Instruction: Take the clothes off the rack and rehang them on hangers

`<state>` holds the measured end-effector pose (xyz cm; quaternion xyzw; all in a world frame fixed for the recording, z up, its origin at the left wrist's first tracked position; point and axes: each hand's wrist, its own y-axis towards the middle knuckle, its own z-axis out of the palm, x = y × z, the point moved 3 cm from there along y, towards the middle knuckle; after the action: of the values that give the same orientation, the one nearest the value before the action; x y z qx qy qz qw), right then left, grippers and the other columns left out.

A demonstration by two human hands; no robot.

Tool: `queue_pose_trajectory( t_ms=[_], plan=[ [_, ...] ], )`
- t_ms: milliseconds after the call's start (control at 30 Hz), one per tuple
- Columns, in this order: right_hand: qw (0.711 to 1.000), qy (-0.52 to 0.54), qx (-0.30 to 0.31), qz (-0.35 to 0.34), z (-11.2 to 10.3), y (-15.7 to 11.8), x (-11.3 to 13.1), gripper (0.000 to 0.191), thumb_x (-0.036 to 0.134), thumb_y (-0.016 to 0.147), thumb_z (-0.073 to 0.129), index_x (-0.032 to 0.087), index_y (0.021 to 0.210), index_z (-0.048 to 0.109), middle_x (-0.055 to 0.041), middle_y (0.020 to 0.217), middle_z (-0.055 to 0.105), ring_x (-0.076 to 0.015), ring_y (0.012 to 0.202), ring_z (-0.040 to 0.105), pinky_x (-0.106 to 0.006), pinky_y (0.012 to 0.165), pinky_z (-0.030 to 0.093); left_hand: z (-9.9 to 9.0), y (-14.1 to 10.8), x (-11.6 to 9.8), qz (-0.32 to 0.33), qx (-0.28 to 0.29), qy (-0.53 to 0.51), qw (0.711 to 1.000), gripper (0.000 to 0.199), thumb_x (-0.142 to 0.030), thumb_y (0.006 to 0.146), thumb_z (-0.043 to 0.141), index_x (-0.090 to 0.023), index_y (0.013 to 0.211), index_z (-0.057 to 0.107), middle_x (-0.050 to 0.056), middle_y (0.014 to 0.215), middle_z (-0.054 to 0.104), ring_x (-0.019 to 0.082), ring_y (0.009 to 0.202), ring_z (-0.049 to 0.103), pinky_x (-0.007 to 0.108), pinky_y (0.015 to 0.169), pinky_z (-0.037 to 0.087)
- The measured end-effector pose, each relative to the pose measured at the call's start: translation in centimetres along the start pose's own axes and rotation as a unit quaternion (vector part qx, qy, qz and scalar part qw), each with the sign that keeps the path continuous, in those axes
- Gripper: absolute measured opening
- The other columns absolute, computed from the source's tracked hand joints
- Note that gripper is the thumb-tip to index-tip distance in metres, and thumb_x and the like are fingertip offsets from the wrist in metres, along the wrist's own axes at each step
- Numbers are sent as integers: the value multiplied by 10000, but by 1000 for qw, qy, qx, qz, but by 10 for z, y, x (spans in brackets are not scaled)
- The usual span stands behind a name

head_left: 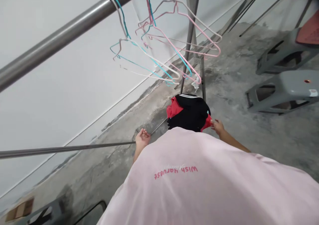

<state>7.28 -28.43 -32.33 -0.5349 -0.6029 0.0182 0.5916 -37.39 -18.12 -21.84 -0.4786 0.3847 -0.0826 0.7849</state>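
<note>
A black garment (pixel 190 112) with white stripes and red parts hangs or lies bunched just beyond my pink shirt; what bears it is hidden. My right hand (pixel 217 126) has its fingers pinched on the garment's red edge at the right. To the left of the garment, apart from it, my left hand (pixel 143 137) is raised palm up with fingers loosely curled and nothing seen in them. Several thin hangers, pink (pixel 185 57), blue (pixel 149 55) and white (pixel 159 63), hang above from a metal rail (pixel 62 32).
Metal rack legs (pixel 190 35) stand behind the garment, and a thin bar (pixel 74 148) runs leftward from near my left hand. Grey plastic stools (pixel 291 83) are at the right. Another stool and a cardboard box (pixel 21 210) are at the lower left. A white wall rises behind.
</note>
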Motion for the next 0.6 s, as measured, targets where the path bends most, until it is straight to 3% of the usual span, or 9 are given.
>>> queue_pose_trajectory(
  t_ms=[133,233,333,467,600],
  plan=[
    [1000,-8,12,5,30,33,16,376,308,957,623,148,1288,546,-60,1075,624,-107,796,616,-237,664,556,14,-5,5,-2,59,-22,998,168,-75,925,476,-158,843,597,-22,658,590,75,499,550,206,526,423],
    [999,-23,25,-6,56,42,31,359,291,943,644,143,1257,555,-46,1033,622,-83,738,589,-205,617,529,24,-11,7,-13,105,-30,994,177,-88,937,480,-150,835,610,-17,660,592,83,515,554,215,531,429],
    [998,-41,39,6,73,37,36,242,274,959,617,116,1141,592,-23,923,612,-71,683,564,-191,585,508,24,-16,8,-22,126,-30,991,163,-96,936,495,-140,831,612,-11,662,596,84,513,551,216,522,426],
    [998,-20,53,-2,76,25,46,185,291,977,586,115,1034,591,10,813,563,-45,598,491,-161,524,445,14,-15,9,-23,119,-18,992,148,-89,930,495,-140,842,603,-19,637,586,78,497,548,209,523,435],
    [992,53,104,-42,81,-1,76,213,290,870,693,152,887,531,77,641,428,-28,491,342,-151,468,358,4,-15,11,-31,122,28,992,152,-91,929,487,-144,842,600,-16,625,586,81,488,552,200,521,440]
  ],
)
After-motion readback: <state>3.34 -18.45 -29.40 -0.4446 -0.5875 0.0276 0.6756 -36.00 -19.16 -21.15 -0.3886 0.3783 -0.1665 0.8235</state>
